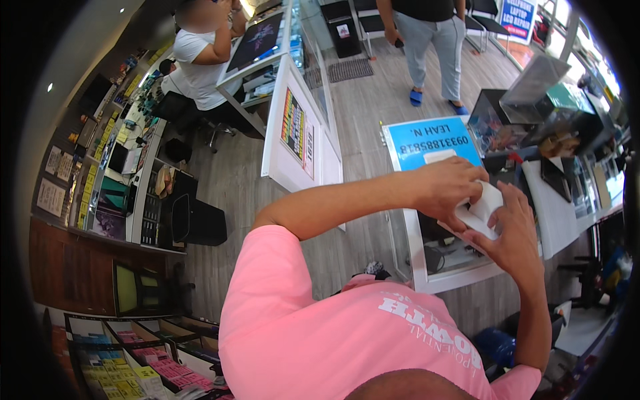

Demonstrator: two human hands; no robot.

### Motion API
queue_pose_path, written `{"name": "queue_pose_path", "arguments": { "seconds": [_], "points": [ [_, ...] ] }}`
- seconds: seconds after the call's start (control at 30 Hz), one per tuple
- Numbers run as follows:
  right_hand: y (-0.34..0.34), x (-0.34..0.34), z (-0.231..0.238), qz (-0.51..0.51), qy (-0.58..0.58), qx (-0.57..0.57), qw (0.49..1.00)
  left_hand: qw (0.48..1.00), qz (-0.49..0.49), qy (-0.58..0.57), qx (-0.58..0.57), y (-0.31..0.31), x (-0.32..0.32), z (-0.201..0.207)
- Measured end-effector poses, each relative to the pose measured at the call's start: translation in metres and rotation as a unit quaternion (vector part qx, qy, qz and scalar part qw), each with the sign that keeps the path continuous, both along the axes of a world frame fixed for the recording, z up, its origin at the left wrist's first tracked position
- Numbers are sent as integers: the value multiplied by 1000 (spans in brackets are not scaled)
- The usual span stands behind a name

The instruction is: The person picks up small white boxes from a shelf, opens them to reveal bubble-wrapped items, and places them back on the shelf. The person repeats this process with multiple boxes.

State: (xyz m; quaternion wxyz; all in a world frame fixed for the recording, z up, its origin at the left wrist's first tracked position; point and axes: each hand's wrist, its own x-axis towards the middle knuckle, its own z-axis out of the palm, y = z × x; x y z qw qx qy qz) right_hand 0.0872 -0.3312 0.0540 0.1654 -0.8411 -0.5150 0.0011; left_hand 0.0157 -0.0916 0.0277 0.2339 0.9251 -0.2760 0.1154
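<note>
Both my hands are closed around a small white box-like object (492, 198) above the glass-topped counter (427, 270). My left hand (450, 190) reaches across from the left and grips its near left side, fingers bent over the top. On the right side, my right hand (510, 230) holds it with the thumb below and the fingers curled around the far edge. The object seems to have two white parts at an angle; my fingers hide where they meet. Just beyond my left hand, another white piece (440, 156) lies on a blue printed sign (417, 137) on the counter.
A white cloth or sheet (550, 213) and a dark tablet-like device (557, 177) lie on the right. Clear display boxes (497, 113) stand behind. One person (430, 47) stands across the floor; another in white (203, 60) is beside a showcase (303, 127). Boxed goods (127, 367) fill lower-left shelves.
</note>
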Motion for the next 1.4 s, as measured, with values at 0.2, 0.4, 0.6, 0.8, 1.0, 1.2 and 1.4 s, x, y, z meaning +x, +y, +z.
{"name": "queue_pose_path", "arguments": {
  "seconds": [0.2,0.4,0.6,0.8,1.0,1.2,1.4],
  "points": [
    [9,-4,15,-35,55,-61,996,1000,19,2,3,0,0,-9],
    [23,-7,30,-50,83,-110,989,1000,16,8,13,2,-2,-5],
    [15,4,11,-38,50,-23,998,1000,19,-10,1,0,3,-4],
    [1,20,-17,14,-17,65,998,999,-1,-37,-12,5,4,-9],
    [-18,42,-13,-86,76,172,978,998,20,9,52,-1,3,10],
    [-52,55,-19,-147,188,185,953,996,26,-32,80,-10,1,12],
    [-68,39,-43,-104,233,222,941,996,29,-30,81,-28,14,13]
  ]
}}
